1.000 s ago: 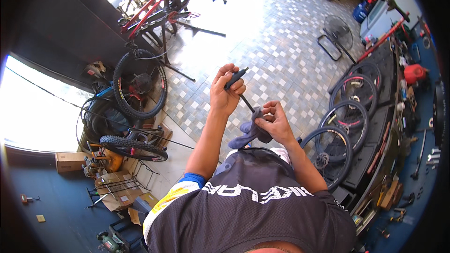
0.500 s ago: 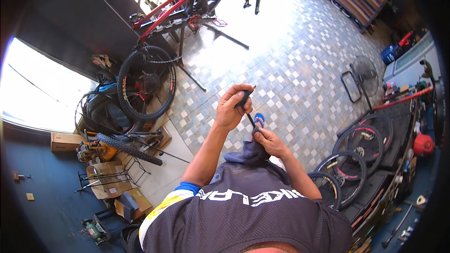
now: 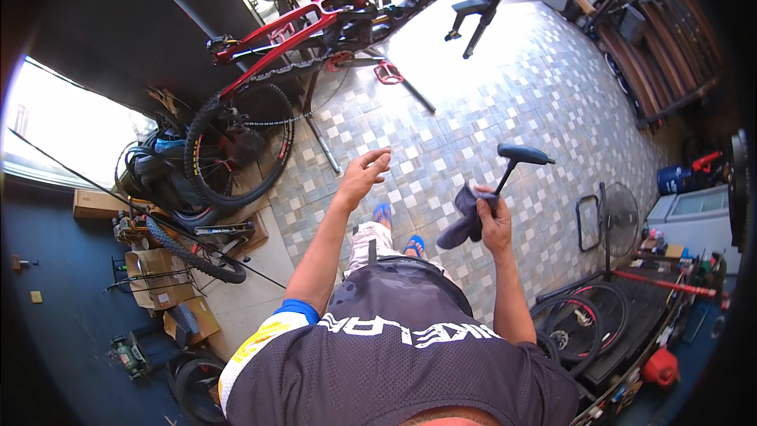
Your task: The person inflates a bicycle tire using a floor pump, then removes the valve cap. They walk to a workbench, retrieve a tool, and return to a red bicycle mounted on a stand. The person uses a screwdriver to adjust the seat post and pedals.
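Note:
My right hand (image 3: 495,225) is closed around a dark grey rag (image 3: 461,225) and the lower shaft of a T-handle hex key (image 3: 524,155). The key's black handle sticks up above the fist, and the rag hangs out to the left, covering the shaft's lower end. To the left, my left hand (image 3: 363,179) is raised in front of me with its fingers loosely bent and nothing seen in it. Ahead of both hands, a red and black mountain bike (image 3: 315,24) is held up off the floor, its rear wheel (image 3: 240,146) on the left.
A stand leg (image 3: 322,144) reaches across the tiled floor below the bike. At the right are a floor fan (image 3: 619,217), loose bicycle wheels (image 3: 603,315) and a red container (image 3: 661,368). Cardboard boxes (image 3: 158,280) and bike parts line the left wall. A slatted wooden bench (image 3: 658,47) stands far right.
My left hand has let go of the hex key's handle and moved slightly left. My right hand has carried the key and rag outward to the right. The bike appears closer.

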Tool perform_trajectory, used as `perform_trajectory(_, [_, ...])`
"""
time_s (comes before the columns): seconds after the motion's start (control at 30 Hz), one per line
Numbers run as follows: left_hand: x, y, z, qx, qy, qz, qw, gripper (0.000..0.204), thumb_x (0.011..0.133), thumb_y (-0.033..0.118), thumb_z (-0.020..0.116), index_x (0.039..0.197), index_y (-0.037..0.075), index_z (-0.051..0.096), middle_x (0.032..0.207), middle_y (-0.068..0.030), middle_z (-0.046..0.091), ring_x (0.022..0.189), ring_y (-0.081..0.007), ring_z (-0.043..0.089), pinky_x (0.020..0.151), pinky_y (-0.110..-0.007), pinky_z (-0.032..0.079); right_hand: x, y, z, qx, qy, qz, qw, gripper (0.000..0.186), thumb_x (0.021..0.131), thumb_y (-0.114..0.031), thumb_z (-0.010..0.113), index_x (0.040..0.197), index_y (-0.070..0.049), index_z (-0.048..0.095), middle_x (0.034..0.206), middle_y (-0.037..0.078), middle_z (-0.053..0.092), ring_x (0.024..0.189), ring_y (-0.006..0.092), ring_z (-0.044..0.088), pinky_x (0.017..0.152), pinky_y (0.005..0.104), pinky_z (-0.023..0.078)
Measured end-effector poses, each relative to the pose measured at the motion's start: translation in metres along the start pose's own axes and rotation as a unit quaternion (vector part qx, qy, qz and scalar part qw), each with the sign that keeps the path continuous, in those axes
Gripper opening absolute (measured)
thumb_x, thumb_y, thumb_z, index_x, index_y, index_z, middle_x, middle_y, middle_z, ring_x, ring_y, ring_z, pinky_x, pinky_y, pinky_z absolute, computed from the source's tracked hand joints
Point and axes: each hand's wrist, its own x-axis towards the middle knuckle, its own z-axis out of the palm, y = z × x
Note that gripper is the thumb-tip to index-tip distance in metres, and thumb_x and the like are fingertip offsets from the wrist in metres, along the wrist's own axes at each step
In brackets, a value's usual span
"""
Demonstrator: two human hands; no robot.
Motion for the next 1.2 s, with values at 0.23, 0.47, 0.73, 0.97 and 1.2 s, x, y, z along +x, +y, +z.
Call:
perform_trajectory(0.23, [0.13, -0.03, -0.066, -0.021, 0.119, 0.0, 0.993, 0.047, 0.1, 0.037, 0.072, 0.132, 0.003, 0.07, 0.12, -0.0092, 0.073, 0.1, -0.0163, 0.07, 0.081, -0.029, 0.057, 0.163, 0.045, 0.032, -0.017, -0.028, -0.003, 0.999, 0.013, 0.1, 0.0, 0.064, 0.106, -0.006, 0.074, 0.092, -0.007, 0.061, 0.075, 0.002, 0.047, 0.066, 0.0206, 0.035])
perform_trajectory(0.47, [0.269, 0.023, -0.148, 0.297, 0.317, 0.128, 0.891, 0.029, 0.092, 0.022, 0.071, 0.116, 0.006, 0.076, 0.122, -0.0206, 0.069, 0.115, -0.0377, 0.066, 0.098, -0.05, 0.052, 0.28, 0.063, 0.103, -0.053, -0.061, 0.155, 0.985, 0.01, 0.097, -0.012, 0.071, 0.101, -0.004, 0.075, 0.086, -0.003, 0.068, 0.075, 0.0045, 0.058, 0.068, 0.0206, 0.045])
perform_trajectory(0.73, [0.369, 0.028, -0.206, 0.644, 0.405, 0.134, 0.634, 0.036, 0.092, 0.016, 0.062, 0.128, 0.011, 0.068, 0.124, -0.0138, 0.066, 0.124, -0.0403, 0.057, 0.11, -0.057, 0.04, 0.39, 0.078, 0.118, 0.037, -0.029, 0.282, 0.958, 0.018, 0.098, -0.023, 0.075, 0.1, -0.006, 0.069, 0.091, 0.002, 0.068, 0.076, 0.0104, 0.066, 0.068, 0.0272, 0.057])
perform_trajectory(0.97, [0.371, 0.048, -0.212, 0.591, 0.355, 0.132, 0.712, 0.029, 0.085, 0.008, 0.062, 0.114, 0.01, 0.068, 0.104, -0.0138, 0.068, 0.104, -0.0387, 0.063, 0.098, -0.056, 0.043, 0.456, 0.1, 0.104, -0.01, -0.068, 0.316, 0.946, 0.02, 0.097, -0.022, 0.076, 0.101, -0.005, 0.068, 0.09, 0.003, 0.068, 0.078, 0.0118, 0.067, 0.07, 0.0282, 0.057])
perform_trajectory(1.2, [0.377, 0.074, -0.161, 0.587, 0.368, 0.157, 0.703, 0.019, 0.087, 0.013, 0.066, 0.105, 0.009, 0.068, 0.103, -0.0122, 0.07, 0.106, -0.0353, 0.067, 0.095, -0.051, 0.046, 0.53, 0.148, 0.093, -0.215, -0.198, 0.215, 0.932, 0.025, 0.096, -0.028, 0.078, 0.103, -0.004, 0.075, 0.086, 0.001, 0.07, 0.075, 0.0095, 0.063, 0.065, 0.0299, 0.051])
